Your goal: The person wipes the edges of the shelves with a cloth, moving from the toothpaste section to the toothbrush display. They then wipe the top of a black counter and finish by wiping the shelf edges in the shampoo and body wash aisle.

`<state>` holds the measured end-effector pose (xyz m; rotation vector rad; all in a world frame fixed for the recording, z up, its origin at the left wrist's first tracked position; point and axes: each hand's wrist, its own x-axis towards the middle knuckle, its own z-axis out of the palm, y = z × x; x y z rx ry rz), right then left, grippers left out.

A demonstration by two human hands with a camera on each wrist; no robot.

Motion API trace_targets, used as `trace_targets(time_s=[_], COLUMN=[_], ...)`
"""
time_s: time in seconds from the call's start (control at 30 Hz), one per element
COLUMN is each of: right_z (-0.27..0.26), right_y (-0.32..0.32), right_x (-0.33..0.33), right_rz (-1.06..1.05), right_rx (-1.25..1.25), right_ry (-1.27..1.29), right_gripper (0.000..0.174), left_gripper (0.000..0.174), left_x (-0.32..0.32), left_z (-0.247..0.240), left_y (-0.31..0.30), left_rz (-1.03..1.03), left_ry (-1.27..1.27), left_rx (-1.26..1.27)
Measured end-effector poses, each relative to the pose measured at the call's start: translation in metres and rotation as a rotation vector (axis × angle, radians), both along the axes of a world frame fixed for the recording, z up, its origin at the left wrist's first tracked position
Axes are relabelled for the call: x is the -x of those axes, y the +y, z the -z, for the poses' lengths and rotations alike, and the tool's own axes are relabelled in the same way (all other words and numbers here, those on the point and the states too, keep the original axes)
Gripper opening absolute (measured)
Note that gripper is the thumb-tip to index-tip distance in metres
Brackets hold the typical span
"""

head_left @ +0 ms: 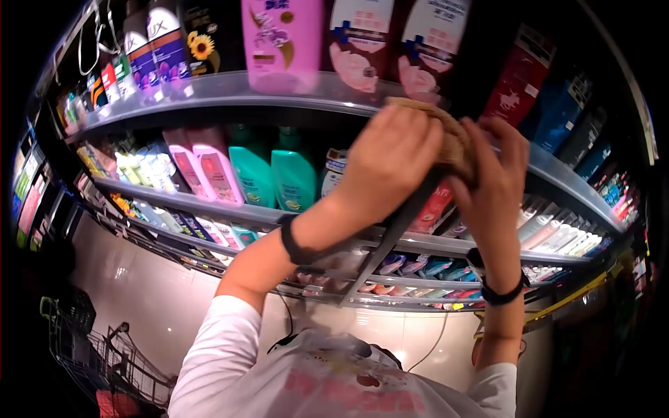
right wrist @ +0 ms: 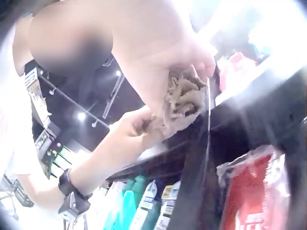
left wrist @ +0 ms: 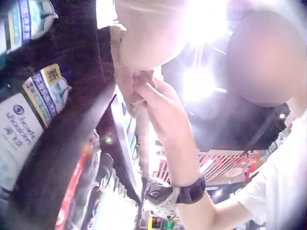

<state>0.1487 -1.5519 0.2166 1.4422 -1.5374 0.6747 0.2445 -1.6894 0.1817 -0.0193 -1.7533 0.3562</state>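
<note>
A brown cloth is bunched between my two hands at the front edge of the upper shelf. My left hand grips its left side, fingers curled over it. On the other side my right hand pinches the cloth between thumb and fingers. The right wrist view shows the folded, fuzzy end of the cloth sticking out beneath my right hand, with my left hand holding the lower part. In the left wrist view my right hand pinches the cloth close to my left hand.
Bottles stand on the upper shelf, among them a pink bottle and dark red boxes. Green pump bottles fill the shelf below. A dark upright divider runs down between bays. A shopping cart stands at lower left.
</note>
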Motion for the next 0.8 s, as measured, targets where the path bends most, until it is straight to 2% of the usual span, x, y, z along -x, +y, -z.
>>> trace_targets(time_s=[0.07,0.17,0.27,0.33,0.4,0.43,0.47,0.53,0.63,0.67,0.73,0.8], right_z=[0.003,0.003,0.007,0.007,0.012,0.008,0.004,0.004,0.006,0.007,0.009,0.004], right_y=[0.002,-0.001,-0.020,-0.039,-0.064,-0.073,-0.083,-0.105,-0.120,-0.119,-0.115,-0.097], right_x=[0.005,-0.002,-0.022,-0.027,-0.027,-0.036,-0.044,-0.053,-0.066,-0.064,-0.059,-0.050], right_rz=[0.012,0.016,-0.016,-0.015,-0.127,-0.191,-0.231,-0.333,-0.333,-0.335,-0.381,-0.427], right_rx=[0.104,0.005,-0.087,-0.085,0.003,0.011,0.045,0.078,0.122,0.127,0.088,0.042], right_ry=[0.109,0.298,0.151,0.165,0.208,0.177,0.228,0.215,0.194,0.192,0.175,0.134], right_gripper=[0.053,0.047,0.055,0.051,0.054,0.050,0.033,0.027,0.020,0.020,0.021,0.024], left_gripper=[0.032,0.030,0.027,0.026,0.027,0.027,0.032,0.041,0.047,0.047,0.045,0.043], left_x=[0.008,0.003,-0.011,-0.024,-0.042,-0.053,-0.064,-0.086,-0.096,-0.093,-0.087,-0.076], left_z=[-0.001,0.000,0.001,0.002,0.001,0.003,0.003,-0.002,-0.001,0.000,0.002,0.003], left_y=[0.006,0.002,-0.012,-0.022,-0.035,-0.041,-0.049,-0.053,-0.064,-0.065,-0.065,-0.050], left_rz=[0.008,0.070,-0.016,-0.058,-0.163,-0.182,-0.204,-0.265,-0.230,-0.233,-0.109,-0.138], left_ry=[0.032,0.040,0.035,0.024,0.004,-0.031,-0.053,-0.083,-0.049,-0.052,-0.020,0.000], left_rx=[-0.034,-0.092,-0.054,-0.031,-0.019,-0.053,-0.067,-0.136,-0.125,-0.121,-0.138,-0.069])
